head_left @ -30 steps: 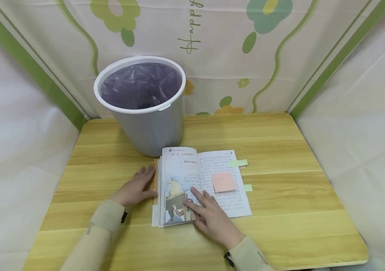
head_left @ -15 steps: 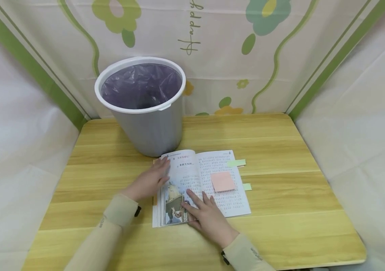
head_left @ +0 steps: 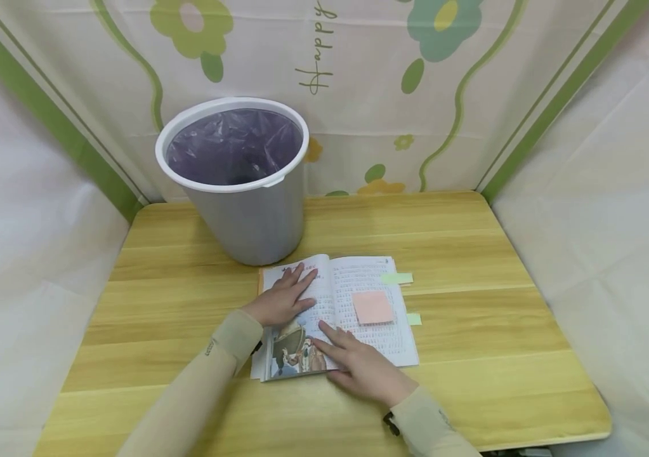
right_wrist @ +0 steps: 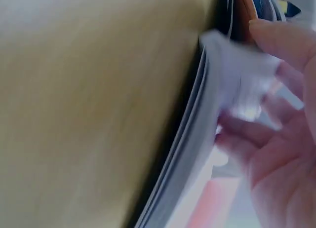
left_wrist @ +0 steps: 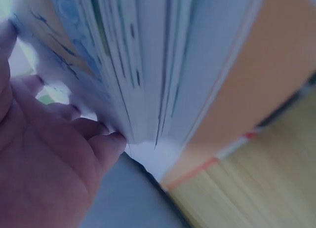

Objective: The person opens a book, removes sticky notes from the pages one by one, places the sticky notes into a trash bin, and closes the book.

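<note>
An open book [head_left: 324, 298] lies on the table, its left page printed with a coloured picture and its right page with text. My left hand [head_left: 283, 299] rests on the left page, fingers spread toward the top. Lower down near the fold, my right hand [head_left: 367, 365] lies across the book with its fingers on the left page. A pink sticky note [head_left: 372, 308] is on the right page. Green tabs [head_left: 397, 278] stick out at the right edge. The left wrist view shows the book's page edges [left_wrist: 148, 90] beside the palm.
A grey bin [head_left: 250, 216] with a white rim and a purple liner stands behind the book, at the back left of the wooden table [head_left: 472, 317]. A printed curtain [head_left: 358, 95] hangs behind the table.
My left hand has moved from the table beside the book onto its left page, going right and a little up. My right hand has stayed near the fold.
</note>
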A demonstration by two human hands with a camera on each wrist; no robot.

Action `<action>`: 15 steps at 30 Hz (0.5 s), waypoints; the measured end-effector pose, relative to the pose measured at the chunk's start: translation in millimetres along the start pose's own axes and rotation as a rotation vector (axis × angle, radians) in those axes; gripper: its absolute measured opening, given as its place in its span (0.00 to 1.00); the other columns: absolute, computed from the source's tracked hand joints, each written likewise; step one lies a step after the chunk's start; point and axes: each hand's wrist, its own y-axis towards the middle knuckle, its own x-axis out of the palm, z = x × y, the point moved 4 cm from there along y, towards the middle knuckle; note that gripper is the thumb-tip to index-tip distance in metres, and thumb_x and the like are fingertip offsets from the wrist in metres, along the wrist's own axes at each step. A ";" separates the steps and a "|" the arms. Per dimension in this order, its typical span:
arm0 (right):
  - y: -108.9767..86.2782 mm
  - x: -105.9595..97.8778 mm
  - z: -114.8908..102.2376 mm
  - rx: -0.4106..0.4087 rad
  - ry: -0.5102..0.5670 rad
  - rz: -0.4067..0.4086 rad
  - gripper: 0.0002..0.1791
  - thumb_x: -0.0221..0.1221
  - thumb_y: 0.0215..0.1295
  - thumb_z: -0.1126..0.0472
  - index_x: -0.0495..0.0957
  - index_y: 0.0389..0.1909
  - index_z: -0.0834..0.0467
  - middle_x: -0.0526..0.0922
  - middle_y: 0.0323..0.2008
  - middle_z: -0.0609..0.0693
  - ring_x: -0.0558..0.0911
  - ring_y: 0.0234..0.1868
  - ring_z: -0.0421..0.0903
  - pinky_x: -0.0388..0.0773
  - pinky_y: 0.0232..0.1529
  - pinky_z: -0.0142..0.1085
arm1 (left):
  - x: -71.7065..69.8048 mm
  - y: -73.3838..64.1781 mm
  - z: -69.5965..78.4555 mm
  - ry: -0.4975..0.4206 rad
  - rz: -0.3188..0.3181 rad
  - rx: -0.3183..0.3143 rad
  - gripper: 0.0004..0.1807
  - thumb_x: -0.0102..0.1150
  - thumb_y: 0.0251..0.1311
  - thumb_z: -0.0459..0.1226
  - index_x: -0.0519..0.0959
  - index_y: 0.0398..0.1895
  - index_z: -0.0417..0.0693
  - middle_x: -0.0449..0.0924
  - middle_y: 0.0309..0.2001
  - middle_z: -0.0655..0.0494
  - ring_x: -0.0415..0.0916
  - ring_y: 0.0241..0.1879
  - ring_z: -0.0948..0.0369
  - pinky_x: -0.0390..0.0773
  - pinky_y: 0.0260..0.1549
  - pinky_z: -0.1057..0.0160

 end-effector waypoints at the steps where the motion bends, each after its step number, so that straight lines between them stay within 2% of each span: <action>1: -2.3 -1.2 0.7 -0.011 0.012 -0.001 0.34 0.64 0.65 0.53 0.68 0.71 0.53 0.56 0.76 0.51 0.66 0.69 0.60 0.64 0.66 0.52 | -0.1 -0.1 -0.7 0.005 -0.007 -0.003 0.40 0.40 0.73 0.58 0.41 0.81 0.58 0.30 0.79 0.44 0.30 0.75 0.38 0.42 0.70 0.39; 5: -8.4 -0.6 0.3 -0.032 0.017 0.005 0.30 0.63 0.66 0.55 0.72 0.68 0.57 0.62 0.73 0.52 0.68 0.68 0.57 0.66 0.65 0.50 | -0.7 -1.3 -2.3 0.040 -0.030 -0.014 0.43 0.44 0.72 0.58 0.42 0.81 0.52 0.31 0.79 0.42 0.30 0.75 0.38 0.42 0.71 0.40; 10: -9.8 4.3 2.7 -0.007 0.018 0.065 0.29 0.64 0.64 0.56 0.73 0.67 0.55 0.64 0.72 0.50 0.67 0.70 0.54 0.63 0.67 0.49 | -2.3 -0.8 6.3 0.055 -0.004 0.047 0.41 0.45 0.73 0.54 0.44 0.80 0.48 0.33 0.79 0.45 0.29 0.76 0.40 0.43 0.71 0.41; 12: -11.4 4.8 4.1 0.008 0.012 0.097 0.29 0.66 0.63 0.56 0.74 0.66 0.54 0.66 0.71 0.50 0.66 0.71 0.55 0.61 0.68 0.51 | -1.7 -0.2 10.3 0.065 0.004 0.066 0.39 0.45 0.74 0.52 0.45 0.80 0.47 0.33 0.79 0.46 0.29 0.76 0.40 0.44 0.71 0.40; 15: -16.8 4.7 6.8 0.052 -0.016 0.142 0.29 0.67 0.61 0.54 0.76 0.65 0.49 0.69 0.69 0.51 0.64 0.71 0.60 0.58 0.68 0.57 | -0.3 0.2 14.5 0.079 0.002 0.055 0.38 0.44 0.74 0.51 0.46 0.80 0.47 0.33 0.79 0.46 0.29 0.75 0.40 0.44 0.71 0.41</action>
